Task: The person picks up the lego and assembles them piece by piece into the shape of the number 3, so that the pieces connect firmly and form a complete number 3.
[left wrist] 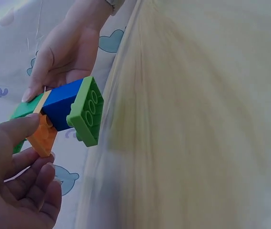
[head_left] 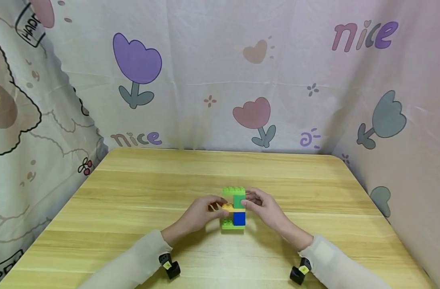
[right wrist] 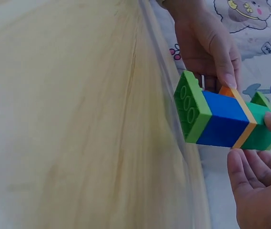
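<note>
Both hands hold one stack of toy building bricks. From the bottom, it has a light green plate (head_left: 233, 227), a blue brick (head_left: 239, 218), an orange plate (head_left: 228, 206), a green brick (head_left: 237, 201) and another light green plate (head_left: 234, 191). My left hand (head_left: 201, 212) pinches the free left end of the orange plate between thumb and fingertips. On the other side, my right hand (head_left: 266, 207) grips the green brick, thumb on its near face. Hollow tubes under the bottom plate (right wrist: 190, 107) show in both wrist views, so the stack is lifted off the table.
A wooden table (head_left: 151, 172) spreads beneath the hands. Printed cloth (head_left: 205, 60) hangs behind it and along both sides. Each sleeve cuff carries a small black wrist device, one at the left (head_left: 170, 266) and one at the right (head_left: 300, 271).
</note>
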A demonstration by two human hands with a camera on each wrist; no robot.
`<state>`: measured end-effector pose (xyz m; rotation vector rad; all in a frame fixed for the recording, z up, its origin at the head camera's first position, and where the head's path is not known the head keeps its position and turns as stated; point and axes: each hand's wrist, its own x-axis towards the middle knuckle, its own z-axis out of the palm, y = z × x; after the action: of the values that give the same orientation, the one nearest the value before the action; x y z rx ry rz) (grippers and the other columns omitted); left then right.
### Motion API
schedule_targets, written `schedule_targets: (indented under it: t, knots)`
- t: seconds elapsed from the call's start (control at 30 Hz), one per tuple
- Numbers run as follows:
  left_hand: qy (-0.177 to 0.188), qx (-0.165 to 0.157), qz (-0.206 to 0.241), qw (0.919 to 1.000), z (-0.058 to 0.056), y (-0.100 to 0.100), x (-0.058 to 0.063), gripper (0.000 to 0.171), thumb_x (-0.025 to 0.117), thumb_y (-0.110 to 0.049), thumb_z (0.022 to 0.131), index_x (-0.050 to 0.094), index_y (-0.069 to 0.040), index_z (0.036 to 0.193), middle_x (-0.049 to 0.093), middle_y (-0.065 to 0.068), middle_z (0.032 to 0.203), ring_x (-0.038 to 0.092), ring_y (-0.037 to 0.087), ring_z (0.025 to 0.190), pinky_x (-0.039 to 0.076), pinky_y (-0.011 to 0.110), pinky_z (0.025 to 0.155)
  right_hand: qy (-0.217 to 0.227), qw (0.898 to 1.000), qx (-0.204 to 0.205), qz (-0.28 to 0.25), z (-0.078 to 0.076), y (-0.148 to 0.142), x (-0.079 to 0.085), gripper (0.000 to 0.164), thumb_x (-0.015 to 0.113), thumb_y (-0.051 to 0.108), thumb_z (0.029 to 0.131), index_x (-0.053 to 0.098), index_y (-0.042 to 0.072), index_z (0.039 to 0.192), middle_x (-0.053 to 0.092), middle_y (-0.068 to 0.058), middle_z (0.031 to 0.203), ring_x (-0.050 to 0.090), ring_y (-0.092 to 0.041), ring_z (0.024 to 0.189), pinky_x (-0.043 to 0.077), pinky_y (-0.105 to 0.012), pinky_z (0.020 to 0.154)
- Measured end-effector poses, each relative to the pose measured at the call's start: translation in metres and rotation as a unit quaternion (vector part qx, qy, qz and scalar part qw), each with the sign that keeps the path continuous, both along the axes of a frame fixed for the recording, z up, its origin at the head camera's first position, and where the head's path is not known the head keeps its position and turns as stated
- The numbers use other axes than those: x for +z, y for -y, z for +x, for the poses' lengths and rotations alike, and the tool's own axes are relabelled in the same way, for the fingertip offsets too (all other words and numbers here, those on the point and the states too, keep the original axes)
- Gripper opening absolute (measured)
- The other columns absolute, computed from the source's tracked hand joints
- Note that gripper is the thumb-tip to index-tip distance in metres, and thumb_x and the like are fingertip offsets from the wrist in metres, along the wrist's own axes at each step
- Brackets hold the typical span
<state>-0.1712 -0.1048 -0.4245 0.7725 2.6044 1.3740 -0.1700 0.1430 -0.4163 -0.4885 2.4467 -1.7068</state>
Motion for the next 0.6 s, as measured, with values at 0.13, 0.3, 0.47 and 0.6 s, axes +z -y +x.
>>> schedule_targets:
  t: [0.13,0.3,0.47,0.6]
  knots:
    - [-0.004,0.006,-0.003,1.0,-0.0003,-0.0017,0.001,0.036,0.068,-0.04,0.092,0.07,-0.012,0.114,0.065,-0.008,0.101,0.057,0.011,0.086,0.05,0.029,0.076,0.008,1.0,-0.003,-0.028,-0.0011,0.0019,0.001,0.049,0.067,0.022,0.094,0.049,0.004,0.137,0.067,-0.013,0.113,0.065,-0.023,0.099,0.053,-0.03,0.082]
    - [0.001,0.015,-0.004,0.9999,-0.0014,-0.0032,0.0018,0.035,0.066,-0.041,0.093,0.071,-0.013,0.112,0.065,-0.01,0.095,0.057,0.012,0.083,0.05,0.029,0.074,0.003,0.999,0.009,-0.033,-0.0013,0.0027,0.0022,0.055,0.07,0.018,0.093,0.046,0.001,0.139,0.065,-0.016,0.116,0.063,-0.026,0.102,0.052,-0.029,0.085]
    - [0.013,0.021,-0.005,0.9997,-0.0046,-0.0038,0.0028,0.034,0.066,-0.042,0.092,0.072,-0.015,0.112,0.065,-0.01,0.093,0.057,0.013,0.083,0.049,0.029,0.073,0.011,0.999,0.007,-0.03,-0.0028,0.0026,0.0023,0.056,0.069,0.018,0.093,0.045,0.001,0.14,0.063,-0.016,0.117,0.063,-0.027,0.101,0.053,-0.03,0.084]
    - [0.022,0.026,-0.006,0.9994,-0.0069,-0.0039,0.0053,0.034,0.066,-0.043,0.092,0.072,-0.017,0.112,0.064,-0.01,0.092,0.057,0.015,0.083,0.049,0.03,0.073,0.019,1.0,-0.001,-0.023,-0.0047,0.003,0.0034,0.059,0.07,0.022,0.093,0.044,0.003,0.142,0.063,-0.014,0.117,0.064,-0.025,0.1,0.054,-0.035,0.084]
